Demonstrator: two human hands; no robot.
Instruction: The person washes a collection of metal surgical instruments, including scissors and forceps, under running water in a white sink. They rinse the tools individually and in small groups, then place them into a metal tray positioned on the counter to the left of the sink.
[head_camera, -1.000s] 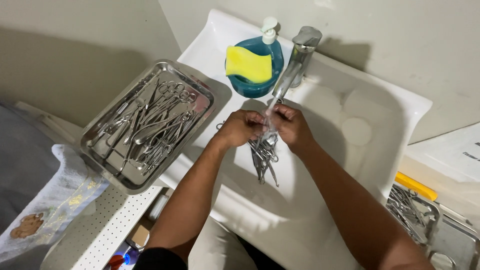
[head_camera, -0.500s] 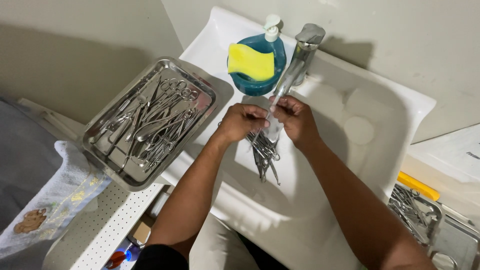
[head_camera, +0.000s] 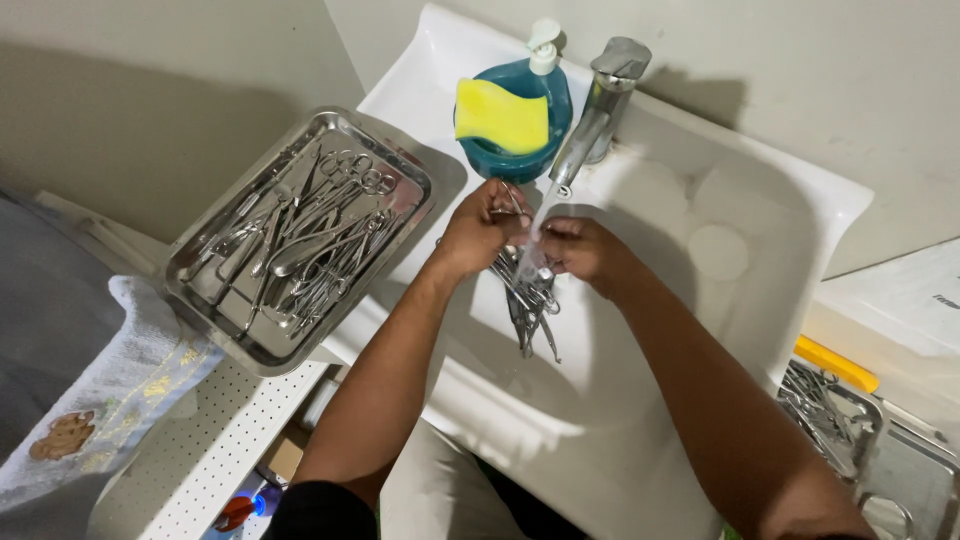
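Note:
Over the white sink, my left hand and my right hand together grip a bundle of metal surgical instruments. The scissor-like tips hang down below the hands, ring handles stick up by the left fingers. Water runs from the chrome faucet onto the bundle between the hands.
A steel tray with several more instruments sits on the sink's left edge. A blue soap dispenser with a yellow sponge stands behind the hands. A towel lies lower left; another instrument tray and a yellow-handled tool are at right.
Both hands with the bundle have stayed under the faucet, shifting a little. The left hand now grips higher, near the ring handles.

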